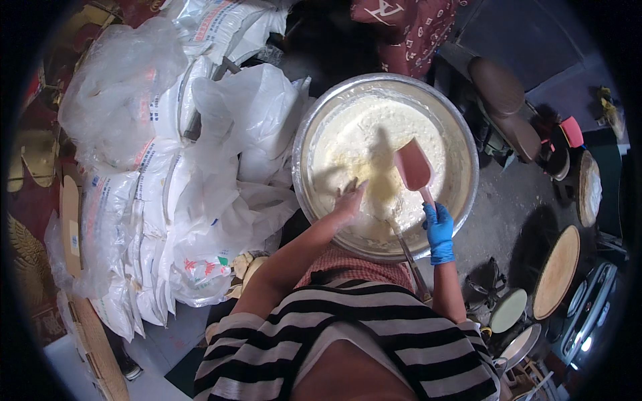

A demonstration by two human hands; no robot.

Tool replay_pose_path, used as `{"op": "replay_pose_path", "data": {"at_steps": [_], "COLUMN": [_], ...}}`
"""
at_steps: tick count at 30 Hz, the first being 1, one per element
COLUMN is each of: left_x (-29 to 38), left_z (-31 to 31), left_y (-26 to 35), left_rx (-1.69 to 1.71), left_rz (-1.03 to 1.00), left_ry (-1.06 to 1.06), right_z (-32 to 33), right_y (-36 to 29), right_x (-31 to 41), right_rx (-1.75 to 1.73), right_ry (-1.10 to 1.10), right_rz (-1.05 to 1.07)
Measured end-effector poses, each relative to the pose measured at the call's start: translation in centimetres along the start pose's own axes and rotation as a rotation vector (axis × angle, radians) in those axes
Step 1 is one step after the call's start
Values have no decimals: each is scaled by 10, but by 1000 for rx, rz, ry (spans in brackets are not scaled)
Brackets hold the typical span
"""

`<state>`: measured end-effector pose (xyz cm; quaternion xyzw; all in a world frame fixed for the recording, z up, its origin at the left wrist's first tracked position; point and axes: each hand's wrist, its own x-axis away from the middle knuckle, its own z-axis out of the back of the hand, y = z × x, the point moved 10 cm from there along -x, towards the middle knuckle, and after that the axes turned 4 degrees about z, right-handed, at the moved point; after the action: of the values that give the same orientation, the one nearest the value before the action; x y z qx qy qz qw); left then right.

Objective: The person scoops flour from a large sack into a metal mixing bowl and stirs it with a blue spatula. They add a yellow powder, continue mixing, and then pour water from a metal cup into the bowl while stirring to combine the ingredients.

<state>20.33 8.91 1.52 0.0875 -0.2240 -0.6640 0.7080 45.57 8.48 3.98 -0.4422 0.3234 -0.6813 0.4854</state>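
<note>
A large round metal basin (471, 200) stands in front of me, holding a pale, lumpy, floury mixture (361, 120) with a yellower powdery patch near its middle. My right hand (438, 233), in a blue glove, grips the handle of a pink plastic scoop (413, 164) above the basin's right side. My left hand (351, 199) is bare and dusted pale, fingers spread over the mixture; I cannot tell whether it touches it. Between my hands, a long-handled metal utensil (404, 248) leans over the near rim, its far end in the mixture.
White printed sacks (150, 200) are stacked to the left, with clear plastic bags (251, 110) over and beside them. At right stand a brown-seated stool or chair (496, 90), a round wooden board (556, 272) and a pale green round item (508, 311). A maroon patterned cloth (411, 40) lies beyond the basin.
</note>
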Motion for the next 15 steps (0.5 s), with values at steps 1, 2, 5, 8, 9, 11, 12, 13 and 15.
{"op": "replay_pose_path", "data": {"at_steps": [1, 2, 5, 8, 9, 11, 12, 13, 15], "left_x": [-3, -7, -21, -21, -13, -5, -5, -4, 0], "left_z": [-2, -11, -6, 2, 8, 8, 3, -7, 15], "left_y": [0, -2, -7, -4, -2, -4, -11, -16, -15], "left_rx": [194, 388, 587, 415, 246, 187, 299, 409, 937], "left_rz": [3, 41, 131, 65, 34, -1, -11, -13, -243], "left_ry": [-44, -154, -128, -82, -8, -6, -76, -197, -126], "right_z": [-9, -19, -66, -103, -111, -137, -152, -167, -213], "right_y": [7, 13, 8, -10, -20, -48, -64, -85, -124], "right_x": [2, 4, 11, 20, 21, 23, 24, 25, 32], "right_rx": [-233, -352, -748, -968, -970, -993, -927, -878, -793], "right_ry": [-68, -125, -318, -454, -475, -591, -655, -703, -832], "right_rz": [-91, -179, -337, -426, -417, -435, -424, -367, -402]}}
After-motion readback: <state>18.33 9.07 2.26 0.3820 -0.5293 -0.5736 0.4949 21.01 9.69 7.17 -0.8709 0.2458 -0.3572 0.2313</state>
